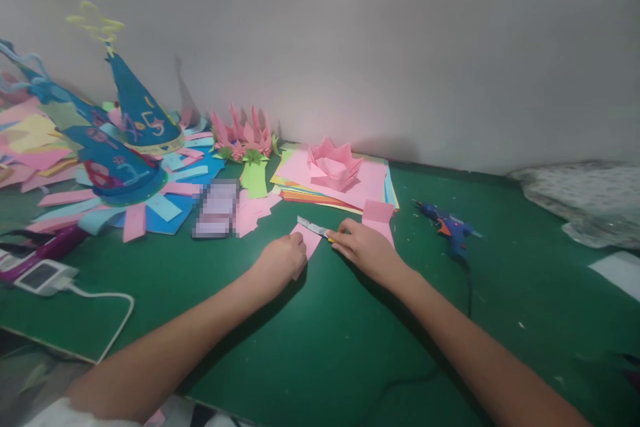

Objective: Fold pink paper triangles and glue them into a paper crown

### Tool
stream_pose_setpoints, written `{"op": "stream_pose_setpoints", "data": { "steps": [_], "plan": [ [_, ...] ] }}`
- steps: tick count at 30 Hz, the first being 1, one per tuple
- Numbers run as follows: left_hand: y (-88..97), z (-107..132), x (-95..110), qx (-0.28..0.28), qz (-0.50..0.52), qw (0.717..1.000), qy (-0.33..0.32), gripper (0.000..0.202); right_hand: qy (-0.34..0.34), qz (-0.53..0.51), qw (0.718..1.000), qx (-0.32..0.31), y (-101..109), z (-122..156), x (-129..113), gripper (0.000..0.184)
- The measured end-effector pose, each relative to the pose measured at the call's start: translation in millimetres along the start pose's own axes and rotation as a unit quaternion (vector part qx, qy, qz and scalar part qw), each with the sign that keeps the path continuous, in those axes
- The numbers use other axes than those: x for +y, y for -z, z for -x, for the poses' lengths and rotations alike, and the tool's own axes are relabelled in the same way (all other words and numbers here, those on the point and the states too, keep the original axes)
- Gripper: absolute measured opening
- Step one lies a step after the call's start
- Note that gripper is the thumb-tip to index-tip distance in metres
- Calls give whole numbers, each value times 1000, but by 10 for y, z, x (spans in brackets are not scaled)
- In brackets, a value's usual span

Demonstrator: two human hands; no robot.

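left hand is down on the green table, fingers curled narrow and pressing on a small pink paper strip, pinning it flat. right hand sits just beside it, closed around a small knife, the blade pointing toward the left hand and lying over the top of that pink strip. both hands are near the middle of the table, a little toward the far edge.

just behind the right hand lies another pink piece, folded, touching the near edge of a stack of coloured paper. on top of that stack sits a folded pink paper crown shape. left of the stack, close to the far edge against the wall, stands a row of pink paper flowers with green leaves, and a green sheet in front of them.

toward the far left corner, two blue paper cones decorated with numbers, surrounded by scattered pink and blue strips. a blurred rectangle, a phone perhaps, i cannot tell, lies beside them. at the left edge, a white charger with a cable curling over the table.

off to the right, well apart from the hands, a blue glue gun lies on the table with its cord trailing toward the near edge. a crumpled plastic bag rests at the far right corner.
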State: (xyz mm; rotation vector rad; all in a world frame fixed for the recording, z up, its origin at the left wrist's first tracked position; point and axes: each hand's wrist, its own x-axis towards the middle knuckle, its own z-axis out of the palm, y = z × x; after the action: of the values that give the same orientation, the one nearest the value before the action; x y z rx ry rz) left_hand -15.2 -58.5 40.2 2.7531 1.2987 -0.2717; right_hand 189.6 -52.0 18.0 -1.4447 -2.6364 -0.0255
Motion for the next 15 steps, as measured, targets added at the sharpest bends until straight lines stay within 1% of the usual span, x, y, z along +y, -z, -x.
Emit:
{"op": "stream_pose_setpoints", "data": {
  "steps": [2, 4, 6, 8, 10, 12, 15],
  "plan": [
    [-65, 5, -27, 33, -1, 999, 1, 13, -10, -2, 1000, 4, 14, 12, -17, 27],
    [-133, -1, -51, 95, 11, 995, 4, 16, -24, -7, 1000, 9, 43, 39, -40, 26],
    [-201, -18, -67, 150, 32, 988, 4, 27, -41, -12, 999, 18, 80, 79, -59, 25],
    [-263, -42, -77, 183, 51, 982, -5, 36, -62, -11, 997, 36, 116, 131, -59, 26],
    [-308, -68, -85, 202, 74, 976, -18, 37, -84, -7, 995, 60, 143, 192, -20, 30],
    [-324, -95, -97, 209, 102, 972, -28, 35, -101, -7, 991, 88, 157, 251, 68, 33],
    [-292, -146, -134, 202, 140, 968, -40, 23, -136, -21, 981, 137, 162, 324, 277, 30]
  ]
}}
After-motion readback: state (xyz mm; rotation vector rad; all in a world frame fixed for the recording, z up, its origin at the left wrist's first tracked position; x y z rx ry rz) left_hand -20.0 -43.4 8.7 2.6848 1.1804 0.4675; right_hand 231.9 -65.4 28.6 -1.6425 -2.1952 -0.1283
